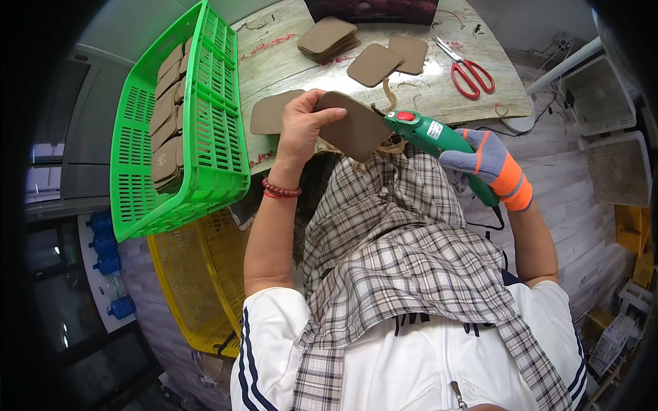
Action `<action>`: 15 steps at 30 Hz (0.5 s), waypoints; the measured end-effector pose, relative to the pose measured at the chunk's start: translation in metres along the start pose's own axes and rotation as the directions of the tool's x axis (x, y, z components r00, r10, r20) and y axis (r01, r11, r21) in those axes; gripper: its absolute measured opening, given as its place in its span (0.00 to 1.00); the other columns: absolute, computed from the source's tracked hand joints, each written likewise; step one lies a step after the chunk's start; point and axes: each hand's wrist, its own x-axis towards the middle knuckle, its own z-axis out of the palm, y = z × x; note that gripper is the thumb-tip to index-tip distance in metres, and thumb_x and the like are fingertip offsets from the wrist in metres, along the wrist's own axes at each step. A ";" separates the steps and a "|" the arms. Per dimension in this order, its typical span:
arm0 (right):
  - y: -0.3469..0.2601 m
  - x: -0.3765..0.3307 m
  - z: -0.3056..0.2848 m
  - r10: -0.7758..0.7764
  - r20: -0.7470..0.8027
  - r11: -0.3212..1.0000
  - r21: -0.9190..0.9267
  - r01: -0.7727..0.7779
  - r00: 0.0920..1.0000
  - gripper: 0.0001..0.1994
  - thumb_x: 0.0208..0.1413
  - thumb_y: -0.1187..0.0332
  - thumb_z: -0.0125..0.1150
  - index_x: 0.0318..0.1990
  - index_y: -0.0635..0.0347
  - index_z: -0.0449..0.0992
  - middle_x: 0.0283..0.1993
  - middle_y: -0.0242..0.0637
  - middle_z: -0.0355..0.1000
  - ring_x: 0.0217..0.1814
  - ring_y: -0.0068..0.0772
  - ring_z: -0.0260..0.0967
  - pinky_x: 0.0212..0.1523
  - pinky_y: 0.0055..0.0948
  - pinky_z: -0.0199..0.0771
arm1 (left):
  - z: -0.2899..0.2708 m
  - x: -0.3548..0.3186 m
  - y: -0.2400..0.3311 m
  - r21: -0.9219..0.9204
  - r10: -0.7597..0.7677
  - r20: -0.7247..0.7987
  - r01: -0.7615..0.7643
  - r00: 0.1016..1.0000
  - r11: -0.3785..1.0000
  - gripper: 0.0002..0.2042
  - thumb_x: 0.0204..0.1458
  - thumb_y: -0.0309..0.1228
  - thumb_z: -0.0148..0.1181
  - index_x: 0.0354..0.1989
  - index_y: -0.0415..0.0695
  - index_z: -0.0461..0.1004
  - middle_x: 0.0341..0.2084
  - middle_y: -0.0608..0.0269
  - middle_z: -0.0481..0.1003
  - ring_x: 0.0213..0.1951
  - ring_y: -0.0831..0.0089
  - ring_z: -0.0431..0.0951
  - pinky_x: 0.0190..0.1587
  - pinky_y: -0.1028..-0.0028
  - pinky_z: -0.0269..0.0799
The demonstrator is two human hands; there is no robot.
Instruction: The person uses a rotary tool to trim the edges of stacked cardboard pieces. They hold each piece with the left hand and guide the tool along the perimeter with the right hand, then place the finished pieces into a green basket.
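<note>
The left hand [301, 127] pinches a brown leather piece [353, 123] above the surface's [288, 65] near edge; the gloved right hand [490, 164], wrapped around a green electric cutter [428, 133], points its nose leftward into the piece's right edge.

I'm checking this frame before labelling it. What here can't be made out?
Head view only:
- Tip of the green tool: hidden behind the brown pad held by the left hand.
- Right hand: gloved, grip on the tool partly hidden.
- Pads in the green basket: screened by its wall, count unclear.
</note>
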 end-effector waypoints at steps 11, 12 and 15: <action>-0.021 0.011 0.016 0.027 0.038 1.000 -0.015 -0.026 0.999 0.21 0.44 0.56 0.71 0.37 0.65 0.76 0.21 0.28 0.68 0.19 0.15 0.63 0.20 0.18 0.64 | 0.015 -0.001 0.001 0.187 -0.229 0.259 0.184 0.938 0.965 0.13 0.44 0.17 0.62 0.40 0.37 0.73 0.31 0.67 0.75 0.34 0.80 0.74 0.39 0.82 0.70; -0.026 0.012 0.019 0.029 0.053 1.000 -0.006 -0.028 0.998 0.21 0.44 0.56 0.71 0.37 0.65 0.76 0.21 0.28 0.68 0.19 0.15 0.64 0.20 0.17 0.64 | 0.014 -0.002 -0.001 0.185 -0.237 0.266 0.191 0.934 0.964 0.14 0.44 0.16 0.61 0.41 0.37 0.72 0.32 0.68 0.75 0.35 0.80 0.74 0.41 0.81 0.70; -0.023 0.017 0.023 -0.022 0.019 0.994 0.104 0.020 1.000 0.19 0.45 0.58 0.69 0.38 0.65 0.75 0.21 0.28 0.69 0.19 0.15 0.64 0.20 0.17 0.64 | 0.006 -0.007 0.016 0.237 -0.134 0.186 0.088 0.973 0.968 0.16 0.44 0.17 0.61 0.45 0.37 0.71 0.35 0.65 0.75 0.37 0.79 0.74 0.42 0.79 0.70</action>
